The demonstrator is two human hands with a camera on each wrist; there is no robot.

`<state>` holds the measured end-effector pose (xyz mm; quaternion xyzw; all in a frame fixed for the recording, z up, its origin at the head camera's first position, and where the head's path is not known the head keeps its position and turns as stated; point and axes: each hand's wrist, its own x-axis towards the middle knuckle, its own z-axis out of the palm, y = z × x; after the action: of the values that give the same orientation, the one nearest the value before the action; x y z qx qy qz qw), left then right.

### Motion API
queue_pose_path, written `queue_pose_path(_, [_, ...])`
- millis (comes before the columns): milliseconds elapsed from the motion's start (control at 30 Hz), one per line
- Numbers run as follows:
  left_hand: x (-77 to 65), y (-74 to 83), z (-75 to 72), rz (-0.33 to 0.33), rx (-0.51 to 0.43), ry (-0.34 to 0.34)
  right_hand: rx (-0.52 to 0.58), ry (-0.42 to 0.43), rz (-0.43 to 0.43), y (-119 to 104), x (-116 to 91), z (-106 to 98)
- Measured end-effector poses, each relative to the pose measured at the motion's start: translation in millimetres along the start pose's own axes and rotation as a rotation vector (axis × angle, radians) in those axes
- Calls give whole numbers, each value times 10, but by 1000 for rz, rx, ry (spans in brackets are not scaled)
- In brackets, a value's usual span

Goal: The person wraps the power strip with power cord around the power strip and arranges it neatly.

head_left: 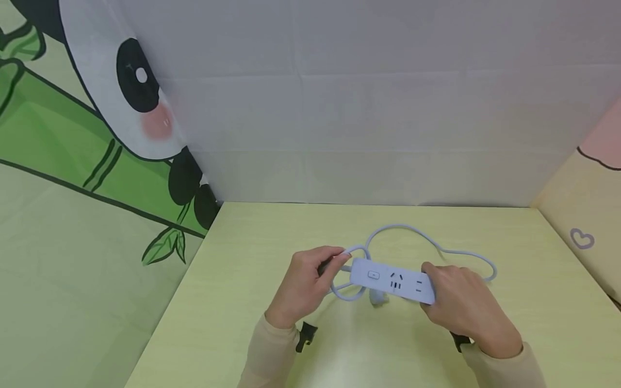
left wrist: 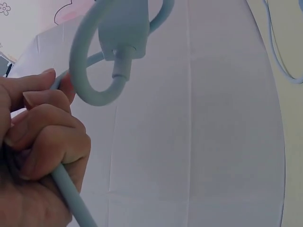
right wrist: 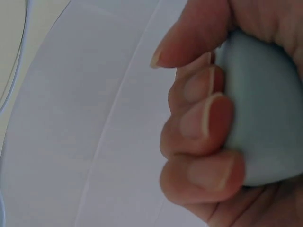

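Note:
A white power strip [head_left: 392, 280] is held over the table, its socket face turned up toward the head view. My right hand [head_left: 468, 304] grips its right end; in the right wrist view the fingers [right wrist: 199, 175] curl round the pale body of the power strip [right wrist: 265, 113]. Just beyond the strip's left end, my left hand [head_left: 305, 283] holds the white cord [head_left: 356, 293], which bends into a loop there. Seen from the left wrist, the cord [left wrist: 73, 196] runs through the curled fingers. Below the strip shows the plug [head_left: 377, 297], partly hidden behind it.
Behind the strip, the rest of the cord [head_left: 402, 226] arcs across the pale yellow table [head_left: 233, 323] and round to the right hand. A plain pale backdrop [head_left: 364, 134] rises at the table's far edge. Printed cloth [head_left: 63, 258] hangs on the left side.

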<state>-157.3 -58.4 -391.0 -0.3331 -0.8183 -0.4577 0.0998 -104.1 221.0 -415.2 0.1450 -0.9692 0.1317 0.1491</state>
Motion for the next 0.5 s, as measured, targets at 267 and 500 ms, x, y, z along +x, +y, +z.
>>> queue_pose_path(267, [-2, 117, 69, 85, 32, 12, 13, 17, 50, 24, 22, 24])
queue_pose_path(500, [-16, 177, 159, 142, 86, 19, 19, 25, 90, 43, 36, 47])
